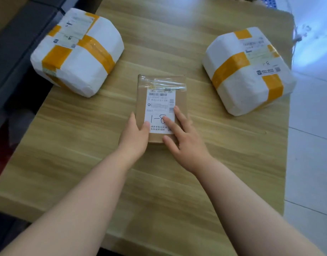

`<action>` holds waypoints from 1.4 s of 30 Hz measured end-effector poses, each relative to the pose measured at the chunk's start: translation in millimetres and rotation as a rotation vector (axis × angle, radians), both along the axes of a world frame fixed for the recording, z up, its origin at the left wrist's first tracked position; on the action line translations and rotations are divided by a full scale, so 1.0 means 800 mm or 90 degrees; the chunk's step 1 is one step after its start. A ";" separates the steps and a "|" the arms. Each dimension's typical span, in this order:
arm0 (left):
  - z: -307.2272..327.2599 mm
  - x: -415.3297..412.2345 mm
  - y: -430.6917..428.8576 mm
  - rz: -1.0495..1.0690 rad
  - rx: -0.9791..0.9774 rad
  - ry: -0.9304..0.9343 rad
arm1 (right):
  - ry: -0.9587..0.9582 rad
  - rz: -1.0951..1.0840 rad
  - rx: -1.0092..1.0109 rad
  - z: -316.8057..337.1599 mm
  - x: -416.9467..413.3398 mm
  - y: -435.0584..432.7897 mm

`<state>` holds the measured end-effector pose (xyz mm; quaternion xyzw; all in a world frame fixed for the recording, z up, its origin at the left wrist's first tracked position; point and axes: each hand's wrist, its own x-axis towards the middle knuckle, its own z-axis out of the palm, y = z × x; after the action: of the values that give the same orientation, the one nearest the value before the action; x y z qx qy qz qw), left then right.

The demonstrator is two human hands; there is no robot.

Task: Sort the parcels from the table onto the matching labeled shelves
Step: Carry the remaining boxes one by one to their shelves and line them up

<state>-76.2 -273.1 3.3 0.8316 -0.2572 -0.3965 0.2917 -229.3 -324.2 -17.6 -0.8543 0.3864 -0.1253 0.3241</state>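
at the near edge of the view, two bare forearms reach forward over a wooden table. the left hand grasps the near left corner of a small cardboard box: its thumb lies on the top face at the edge of a white label, and its other fingers run along the box's left side. the right hand is released, with fingers straight and spread. its index fingertip touches the label over the handwritten "1-8", its other fingers lie on the right part of the top face, and its thumb rests at the box's near edge. the cardboard box lies flat at the middle of the table, under both hands, with clear tape across its far end and barcodes on the upper part of the label. farther back, well apart on either side of the box, sit two larger parcels wrapped in white plastic and bound crosswise with yellow-orange tape. the left parcel stands by the table's far left edge, and its label bears a handwritten "1-8" seen upside down. the right parcel stands at the table's right edge, with a similar upside-down mark on its label. beside the table on the right lies a pale tiled floor. on the left is a dark surface, too blurred to identify.
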 end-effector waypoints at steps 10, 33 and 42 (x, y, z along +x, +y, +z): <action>0.008 -0.006 0.062 0.053 -0.014 0.116 | -0.198 -0.294 0.436 0.007 -0.004 0.075; 0.161 0.051 0.640 0.516 -0.309 0.049 | -0.230 0.267 0.516 0.159 0.159 0.484; 0.182 -0.110 0.986 0.854 -0.287 -0.139 | -0.047 0.691 0.539 0.180 0.148 0.826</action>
<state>-164.3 515.8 149.2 0.7647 0.2063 0.0167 0.6102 -111.0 336.6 126.7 -0.7220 -0.0919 0.1875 0.6597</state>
